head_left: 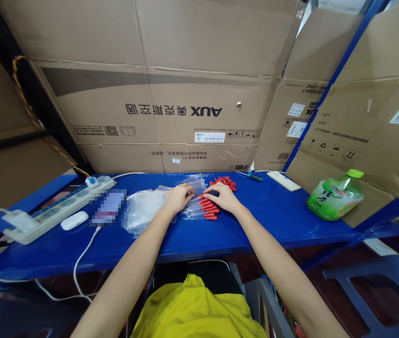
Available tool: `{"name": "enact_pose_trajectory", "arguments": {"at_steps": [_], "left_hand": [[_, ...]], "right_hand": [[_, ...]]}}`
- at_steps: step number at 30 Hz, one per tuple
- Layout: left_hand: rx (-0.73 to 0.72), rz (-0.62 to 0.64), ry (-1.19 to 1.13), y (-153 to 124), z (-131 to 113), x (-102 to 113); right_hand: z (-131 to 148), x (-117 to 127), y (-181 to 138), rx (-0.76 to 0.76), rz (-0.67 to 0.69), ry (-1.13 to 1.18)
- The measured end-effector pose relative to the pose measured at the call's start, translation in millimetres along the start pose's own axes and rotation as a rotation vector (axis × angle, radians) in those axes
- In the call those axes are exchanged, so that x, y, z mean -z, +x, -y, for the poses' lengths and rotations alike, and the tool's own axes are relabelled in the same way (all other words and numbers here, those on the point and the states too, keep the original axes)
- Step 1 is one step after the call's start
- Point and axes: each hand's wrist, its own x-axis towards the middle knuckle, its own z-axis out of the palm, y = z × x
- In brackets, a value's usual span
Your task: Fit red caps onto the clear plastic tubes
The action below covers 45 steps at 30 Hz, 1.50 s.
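Both my hands meet over a pile of thin clear tubes in the middle of the blue table. My left hand [179, 198] is closed, its fingertips pinching a thin clear tube. Opposite it, my right hand [222, 195] pinches a red cap at that tube's end; the fingers partly hide the piece. Below the hands lies a row of clear tubes [193, 210] with red caps [211, 211] on their right ends. Farther back are uncapped clear tubes [195, 182]. A heap of loose red caps [226, 181] sits behind my right hand.
Clear plastic bags [143, 211] lie left of my left hand. Farther left are a phone [110, 206], a white case [74, 220] and a power strip [65, 204] with cables. A screwdriver [255, 177], a white phone-like slab [284, 180] and a green bottle [336, 195] stand or lie right. Cardboard [171, 84] walls the back.
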Motion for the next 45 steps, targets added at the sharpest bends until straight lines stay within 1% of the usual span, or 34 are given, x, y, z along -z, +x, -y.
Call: {"name": "enact_pose_trajectory", "arguments": {"at_steps": [5, 10, 14, 24, 30, 36, 45], "left_hand": [[0.015, -0.002, -0.015, 0, 0, 0], [0.032, 0.001, -0.021, 1, 2, -3], [0.048, -0.004, -0.030, 1, 5, -5], [0.092, -0.002, 0.039, 0, 3, -6], [0.094, -0.028, 0.025, 0, 3, -7], [0.062, -0.099, -0.049, 1, 6, -8], [0.045, -0.074, -0.107, 3, 6, -7]], "right_hand": [[-3, 5, 1, -0.028, -0.073, -0.002], [-11, 17, 0, -0.148, -0.147, -0.109], [-14, 23, -3, -0.237, -0.172, -0.198], [-13, 24, -5, -0.338, -0.109, -0.402], [-11, 25, -5, -0.358, -0.025, -0.405], [-9, 25, -7, -0.367, 0.022, -0.370], [-15, 22, -6, -0.341, 0.012, -0.325]]}}
